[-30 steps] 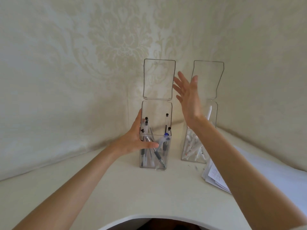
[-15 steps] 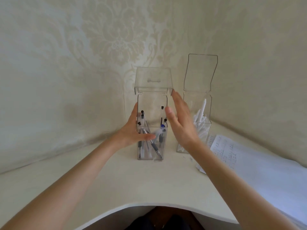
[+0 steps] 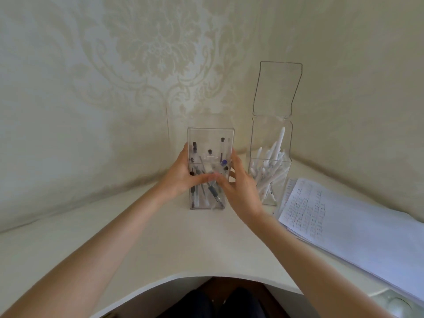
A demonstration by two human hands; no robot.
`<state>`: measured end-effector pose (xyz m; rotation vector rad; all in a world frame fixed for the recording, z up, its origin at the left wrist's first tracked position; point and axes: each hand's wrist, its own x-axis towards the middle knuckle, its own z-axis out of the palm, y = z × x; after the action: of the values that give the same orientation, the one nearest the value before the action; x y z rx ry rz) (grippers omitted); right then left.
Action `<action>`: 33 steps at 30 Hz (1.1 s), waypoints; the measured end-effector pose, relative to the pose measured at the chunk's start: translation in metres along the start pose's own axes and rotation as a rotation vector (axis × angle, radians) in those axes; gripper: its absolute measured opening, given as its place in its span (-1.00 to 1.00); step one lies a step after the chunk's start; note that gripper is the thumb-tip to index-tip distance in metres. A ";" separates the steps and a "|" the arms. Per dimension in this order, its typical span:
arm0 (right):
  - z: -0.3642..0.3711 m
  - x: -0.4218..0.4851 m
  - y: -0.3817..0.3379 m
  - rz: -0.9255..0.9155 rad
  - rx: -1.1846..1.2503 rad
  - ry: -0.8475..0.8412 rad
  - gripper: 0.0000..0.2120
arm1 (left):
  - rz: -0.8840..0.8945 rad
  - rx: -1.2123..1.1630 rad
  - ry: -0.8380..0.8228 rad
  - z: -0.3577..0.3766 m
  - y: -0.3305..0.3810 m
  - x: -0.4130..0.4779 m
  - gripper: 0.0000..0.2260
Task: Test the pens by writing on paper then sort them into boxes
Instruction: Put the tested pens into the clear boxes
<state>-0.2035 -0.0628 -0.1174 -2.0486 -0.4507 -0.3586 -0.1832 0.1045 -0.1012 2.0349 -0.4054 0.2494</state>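
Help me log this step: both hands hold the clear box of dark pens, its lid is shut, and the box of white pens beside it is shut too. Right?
Not quite. The box of white pens stands with its lid raised, as the head view shows. The rest holds: left hand and right hand hold the lidded box of dark pens.

Both hands hold a clear box (image 3: 211, 143) of dark pens (image 3: 212, 191) on the white desk (image 3: 160, 237); its lid is shut. The left hand (image 3: 181, 175) grips its left side, the right hand (image 3: 238, 191) its front and right. Just beside stands a second clear box (image 3: 270, 143), lid upright, with white pens (image 3: 270, 171). Written paper sheets (image 3: 332, 221) lie to the right.
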 end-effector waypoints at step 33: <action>-0.106 -0.023 0.014 0.029 0.086 0.026 -0.83 | 0.382 0.361 0.445 0.051 0.034 -0.019 -0.53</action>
<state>-0.2249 -0.1660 -0.0866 -1.9629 -0.4134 -0.3421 -0.2137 0.0479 -0.1041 2.1528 -0.4891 1.0528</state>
